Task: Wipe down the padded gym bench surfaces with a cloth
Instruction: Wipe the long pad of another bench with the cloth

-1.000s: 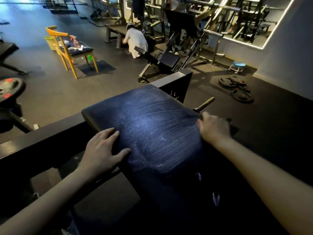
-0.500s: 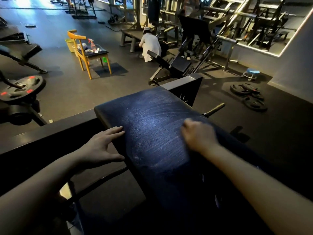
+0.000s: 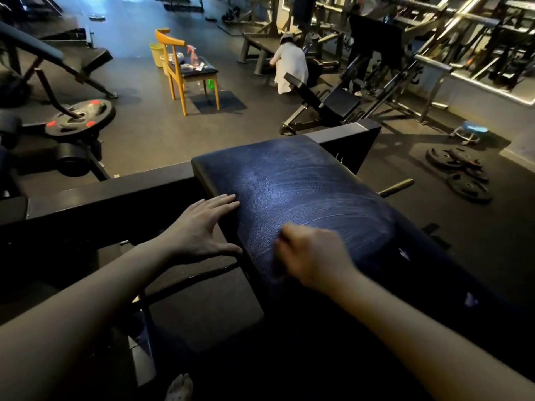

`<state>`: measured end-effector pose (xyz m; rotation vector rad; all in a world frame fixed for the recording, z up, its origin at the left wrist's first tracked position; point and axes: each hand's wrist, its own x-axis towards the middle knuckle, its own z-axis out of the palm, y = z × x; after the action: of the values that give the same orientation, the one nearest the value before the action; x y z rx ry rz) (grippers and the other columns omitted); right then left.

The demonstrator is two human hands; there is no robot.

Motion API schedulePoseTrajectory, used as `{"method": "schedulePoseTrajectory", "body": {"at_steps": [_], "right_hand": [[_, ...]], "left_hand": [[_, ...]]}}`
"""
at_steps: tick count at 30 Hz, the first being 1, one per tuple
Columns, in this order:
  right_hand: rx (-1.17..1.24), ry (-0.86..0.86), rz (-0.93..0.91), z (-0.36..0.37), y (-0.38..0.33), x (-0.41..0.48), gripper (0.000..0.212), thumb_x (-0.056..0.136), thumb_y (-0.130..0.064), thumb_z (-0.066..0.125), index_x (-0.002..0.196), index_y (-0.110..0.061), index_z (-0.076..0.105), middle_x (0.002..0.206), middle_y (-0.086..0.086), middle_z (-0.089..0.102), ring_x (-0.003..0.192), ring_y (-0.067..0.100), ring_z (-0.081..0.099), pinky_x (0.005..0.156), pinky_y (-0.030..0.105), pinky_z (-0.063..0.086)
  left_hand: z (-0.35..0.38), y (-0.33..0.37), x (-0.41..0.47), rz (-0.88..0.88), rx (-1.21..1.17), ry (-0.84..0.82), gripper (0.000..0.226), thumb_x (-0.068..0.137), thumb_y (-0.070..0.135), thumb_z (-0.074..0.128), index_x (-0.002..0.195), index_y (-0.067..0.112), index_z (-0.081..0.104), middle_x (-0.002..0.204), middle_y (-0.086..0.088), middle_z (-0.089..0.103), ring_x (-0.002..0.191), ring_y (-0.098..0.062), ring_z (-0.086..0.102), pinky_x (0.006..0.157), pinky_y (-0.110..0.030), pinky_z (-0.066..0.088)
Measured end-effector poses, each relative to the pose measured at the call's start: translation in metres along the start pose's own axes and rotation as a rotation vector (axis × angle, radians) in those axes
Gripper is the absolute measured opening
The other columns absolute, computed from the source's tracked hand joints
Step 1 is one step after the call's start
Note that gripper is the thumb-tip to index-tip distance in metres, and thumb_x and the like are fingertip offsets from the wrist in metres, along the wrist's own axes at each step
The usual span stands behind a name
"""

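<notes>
Yellow wooden chair (image 3: pixel 171 41) beyond dark blue padded bench (image 3: pixel 304 189); left hand (image 3: pixel 199 230) flat on its edge, blurred right hand (image 3: pixel 312 256) on top, grip unclear

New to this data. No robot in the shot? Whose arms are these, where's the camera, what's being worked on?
No robot here: a person wears a wide-angle camera on the head, looking forward and down, so the two bare arms coming in from the bottom are their own. The job is wiping gym padding. The left hand lies with straight fingers on the left edge of the dark blue bench pad, apparently steadying it. The right hand sits on the pad with fingers curled; it is motion-blurred, and I cannot make out a cloth under it. Pale streaks across the pad look like wipe marks. Behind stand a yellow chair carrying a spray bottle, and weight plates lie on the floor.
</notes>
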<state>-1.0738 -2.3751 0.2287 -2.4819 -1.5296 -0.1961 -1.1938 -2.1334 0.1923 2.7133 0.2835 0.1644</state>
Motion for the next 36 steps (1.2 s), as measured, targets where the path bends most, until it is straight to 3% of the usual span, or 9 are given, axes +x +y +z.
{"method": "schedulePoseTrajectory", "body": {"at_steps": [3,5,9,13,17,23,27,32,36], "right_hand": [[-0.176,-0.008,0.326,-0.012,0.066,0.033,0.022,0.103,-0.04,0.047,0.102,-0.019,0.055,0.102,0.013,0.072,0.093,0.037,0.068,0.069,0.039,0.043],[-0.162,0.032,0.368,-0.006,0.067,0.058,0.024,0.104,-0.038,0.046,0.107,-0.017,0.054,0.107,0.016,0.071,0.098,0.037,0.068,0.072,0.039,0.043],[0.062,-0.003,0.122,0.026,-0.018,0.082,0.021,0.103,-0.036,0.049,0.104,-0.017,0.056,0.101,0.012,0.071,0.09,0.036,0.067,0.066,0.035,0.034],[0.126,-0.036,-0.226,0.015,-0.031,0.054,0.025,0.096,-0.041,0.05,0.093,-0.018,0.06,0.083,0.003,0.069,0.075,0.033,0.066,0.058,0.037,0.045],[0.065,-0.008,-0.18,0.014,-0.002,0.069,0.029,0.096,-0.045,0.049,0.091,-0.019,0.06,0.084,0.003,0.07,0.077,0.034,0.067,0.06,0.037,0.046],[0.064,-0.015,0.027,0.05,-0.042,0.191,0.024,0.104,-0.038,0.048,0.111,-0.016,0.056,0.104,0.01,0.069,0.093,0.034,0.066,0.071,0.039,0.047],[0.14,-0.039,-0.111,0.04,-0.04,0.148,0.02,0.1,-0.036,0.053,0.106,-0.018,0.059,0.094,0.005,0.069,0.084,0.03,0.066,0.072,0.043,0.054],[0.237,-0.174,-0.412,0.009,-0.011,0.044,0.019,0.097,-0.036,0.053,0.1,-0.021,0.065,0.09,-0.006,0.067,0.081,0.019,0.066,0.064,0.037,0.053],[0.142,-0.077,-0.308,0.026,-0.017,0.096,0.022,0.098,-0.038,0.052,0.098,-0.02,0.064,0.088,0.0,0.068,0.08,0.027,0.067,0.064,0.041,0.053]], "left_hand": [[0.004,0.0,-0.001,-0.013,0.009,0.013,0.141,0.05,0.11,0.031,0.159,0.02,0.033,0.167,0.006,0.028,0.154,-0.008,0.02,0.128,-0.044,0.017],[0.008,-0.002,-0.003,-0.048,0.01,0.044,0.144,0.048,0.111,0.03,0.161,0.021,0.029,0.168,0.006,0.026,0.155,-0.008,0.019,0.129,-0.042,0.013],[0.015,0.002,-0.014,-0.179,-0.05,0.167,0.148,0.046,0.106,0.043,0.161,0.015,0.027,0.167,-0.003,0.027,0.154,-0.021,0.024,0.128,-0.043,0.017],[0.016,0.01,-0.023,-0.236,-0.153,0.193,0.137,0.051,0.09,0.053,0.16,0.011,0.029,0.164,-0.006,0.034,0.152,-0.023,0.029,0.127,-0.043,0.021],[0.018,0.013,-0.024,-0.261,-0.195,0.2,0.14,0.049,0.09,0.054,0.161,0.011,0.027,0.161,-0.007,0.038,0.15,-0.022,0.033,0.126,-0.045,0.024],[0.022,0.008,-0.024,-0.247,-0.222,0.226,0.135,0.058,0.072,0.082,0.163,0.014,0.02,0.163,-0.006,0.034,0.151,-0.019,0.028,0.125,-0.032,0.019],[0.024,0.004,-0.025,-0.315,-0.286,0.184,0.142,0.048,0.09,0.062,0.163,0.017,0.022,0.167,-0.001,0.028,0.154,-0.015,0.022,0.127,-0.041,0.021],[0.026,0.005,-0.021,-0.324,-0.253,0.192,0.142,0.043,0.093,0.051,0.157,0.01,0.036,0.164,-0.005,0.035,0.152,-0.019,0.029,0.126,-0.038,0.022],[0.022,0.005,-0.021,-0.327,-0.225,0.152,0.144,0.043,0.095,0.05,0.159,0.011,0.033,0.165,-0.005,0.031,0.153,-0.019,0.026,0.126,-0.037,0.019]]}}
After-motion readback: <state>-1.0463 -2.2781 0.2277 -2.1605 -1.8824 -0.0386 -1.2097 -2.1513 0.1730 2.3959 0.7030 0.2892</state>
